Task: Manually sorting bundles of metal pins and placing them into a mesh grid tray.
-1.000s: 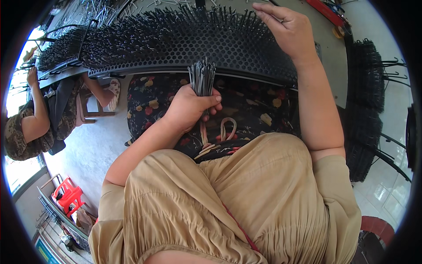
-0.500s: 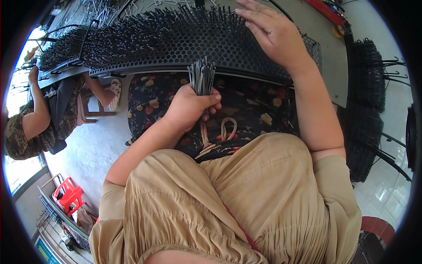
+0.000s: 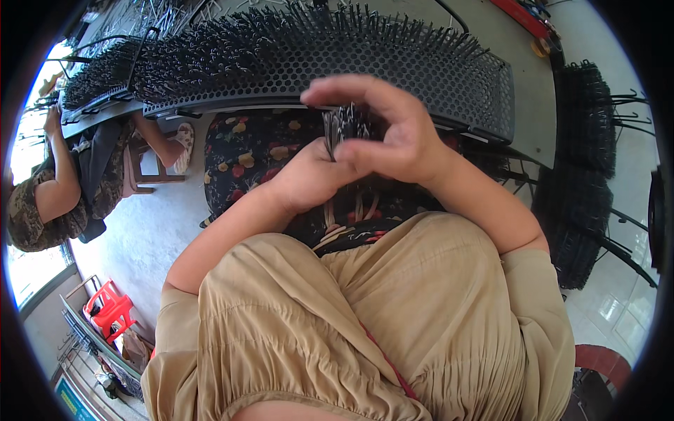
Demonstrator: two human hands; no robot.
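My left hand [image 3: 316,175] is closed round a bundle of thin dark metal rods [image 3: 342,126], which stands upright above my lap. Its fingers are partly hidden behind my right hand [image 3: 400,130]. That right hand curves over the bundle's top, fingers apart from the thumb and slightly blurred. Its thumb crosses low in front of the rods, close to my left hand; whether it touches them I cannot tell. Just beyond both hands is a long black perforated rack [image 3: 463,98], with many black hook-ended rods [image 3: 210,63] standing in its holes, densest at the left.
A dark flowered cloth [image 3: 242,151] covers my lap under the rack's edge. At the left another person [image 3: 60,182] sits by a second filled rack [image 3: 98,77]. Stacked black racks [image 3: 583,140] stand at the right. A red stool [image 3: 109,309] is at the lower left.
My right hand has come down from the rack's far right side to the bundle and curves round its top. My left hand, still on the rods, has shifted slightly right.
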